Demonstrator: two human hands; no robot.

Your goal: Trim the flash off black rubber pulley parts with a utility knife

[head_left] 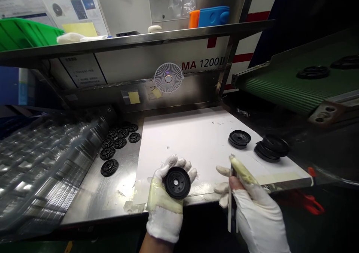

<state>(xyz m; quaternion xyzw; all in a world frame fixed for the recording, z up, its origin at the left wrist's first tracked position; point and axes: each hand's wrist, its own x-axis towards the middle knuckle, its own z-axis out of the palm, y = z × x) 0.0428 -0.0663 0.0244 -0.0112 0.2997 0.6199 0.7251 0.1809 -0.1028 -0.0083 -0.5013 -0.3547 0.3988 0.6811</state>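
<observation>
Left hand [161,195]: gloved, palm up, its fingers fanned behind a black disc and its thumb at the left edge, so the disc is held
Held disc [183,183]: in the left hand, above the near edge of the white sheet, its round face and pale center hole turned up toward the camera
Right hand [248,197]: gloved with the thumb tip bare, pinching a slim tool [230,212] between thumb and fingers, to the right of the held disc and apart from it
White sheet [182,133]: lies flat on the metal counter [92,198]
Left discs [109,167]: a loose group of black discs on bare metal, left of the sheet
Right discs [239,138]: black, on the right part of the sheet, with a darker pile [272,148] just beside them
Clear trays [53,155]: stacked and blurred, far left of the hands
Conveyor [291,86]: green, at the far right, carrying black parts [313,72]
Fan [168,78]: white, round, below the shelf [140,38] at the far side
</observation>
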